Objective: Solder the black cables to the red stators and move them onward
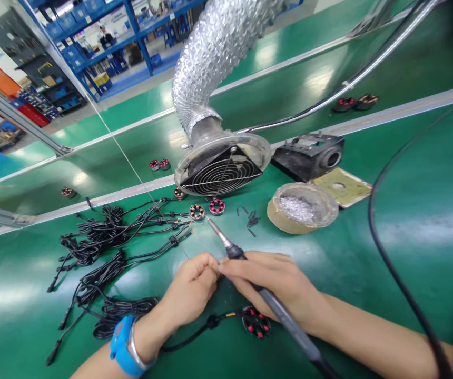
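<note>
- No legible txt, nos. or brand anywhere in view.
- Blue shelving (141,50), bkgd: small white tags (172,16) on the beam edges, too small & blurry to read.
- Blue wristband (122,345), just behind L hand (193,289): small reddish mark on the band, can't make out if it's txt or a logo.
- Dark panel (11,34), far L bkgd: tiny pale spots, poss. labels, illeg. at this res.
</note>
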The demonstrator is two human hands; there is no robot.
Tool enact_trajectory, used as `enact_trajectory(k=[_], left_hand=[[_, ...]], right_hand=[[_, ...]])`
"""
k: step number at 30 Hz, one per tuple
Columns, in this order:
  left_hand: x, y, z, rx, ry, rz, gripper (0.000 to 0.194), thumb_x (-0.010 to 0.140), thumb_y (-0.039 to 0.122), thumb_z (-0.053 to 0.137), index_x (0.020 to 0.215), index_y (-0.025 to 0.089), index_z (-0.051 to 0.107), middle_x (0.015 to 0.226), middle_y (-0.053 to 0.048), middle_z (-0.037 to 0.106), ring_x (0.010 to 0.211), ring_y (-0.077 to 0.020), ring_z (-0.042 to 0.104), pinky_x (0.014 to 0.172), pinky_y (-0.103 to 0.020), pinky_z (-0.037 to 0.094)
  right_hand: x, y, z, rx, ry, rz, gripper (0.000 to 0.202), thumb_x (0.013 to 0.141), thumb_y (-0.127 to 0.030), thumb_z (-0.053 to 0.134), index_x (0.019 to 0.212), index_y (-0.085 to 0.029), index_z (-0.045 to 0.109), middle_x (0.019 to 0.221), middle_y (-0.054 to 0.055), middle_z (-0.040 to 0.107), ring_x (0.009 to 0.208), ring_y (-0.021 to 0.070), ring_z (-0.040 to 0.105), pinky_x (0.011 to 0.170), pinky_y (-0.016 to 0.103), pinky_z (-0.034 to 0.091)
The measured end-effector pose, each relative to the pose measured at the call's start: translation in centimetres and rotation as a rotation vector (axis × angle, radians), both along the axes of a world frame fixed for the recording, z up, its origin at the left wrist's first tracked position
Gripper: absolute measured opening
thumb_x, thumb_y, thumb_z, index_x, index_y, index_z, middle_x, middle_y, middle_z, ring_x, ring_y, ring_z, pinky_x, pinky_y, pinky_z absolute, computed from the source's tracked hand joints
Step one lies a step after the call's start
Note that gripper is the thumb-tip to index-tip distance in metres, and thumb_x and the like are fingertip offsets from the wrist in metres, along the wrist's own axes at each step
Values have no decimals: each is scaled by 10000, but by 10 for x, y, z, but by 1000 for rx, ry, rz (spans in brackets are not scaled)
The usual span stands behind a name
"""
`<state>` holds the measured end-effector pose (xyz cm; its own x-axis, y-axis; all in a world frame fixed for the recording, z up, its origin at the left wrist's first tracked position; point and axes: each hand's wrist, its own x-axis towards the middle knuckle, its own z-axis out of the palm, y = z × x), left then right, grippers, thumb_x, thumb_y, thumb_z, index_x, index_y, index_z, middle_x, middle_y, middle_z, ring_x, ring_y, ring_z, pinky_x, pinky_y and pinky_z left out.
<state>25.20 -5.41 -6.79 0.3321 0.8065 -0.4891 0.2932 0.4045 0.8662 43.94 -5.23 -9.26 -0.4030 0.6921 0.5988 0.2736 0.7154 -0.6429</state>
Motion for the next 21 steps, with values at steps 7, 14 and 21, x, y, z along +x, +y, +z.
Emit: enact_trajectory(k=[7,14,21], left_hand=[[-5,-1,20,308,235,-235,274,991,366,383,787,205,470,683,26,530,641,-131,472,624,-247,339],[-8,0,10,165,65,-178,328,983,455,374,807,198,476,627,39,515,599,-123,435,609,-246,334],[1,1,5,-92,-104,-19,391,824,554,555,697,202,441,460,94,387,437,-71,241,472,-233,187]], right_hand=[[-5,-1,8,18,-3,-47,231,885,-68,459,1002,-194,612,677,-18,573,558,113,520,529,222,410],[-8,-9,5,6,-11,-32,332,860,-53,475,1132,-206,590,758,7,650,605,129,587,579,229,489],[-12,-7,4,32,40,-101,269,888,-46,477,1063,-223,579,776,13,666,601,122,595,568,218,493]])
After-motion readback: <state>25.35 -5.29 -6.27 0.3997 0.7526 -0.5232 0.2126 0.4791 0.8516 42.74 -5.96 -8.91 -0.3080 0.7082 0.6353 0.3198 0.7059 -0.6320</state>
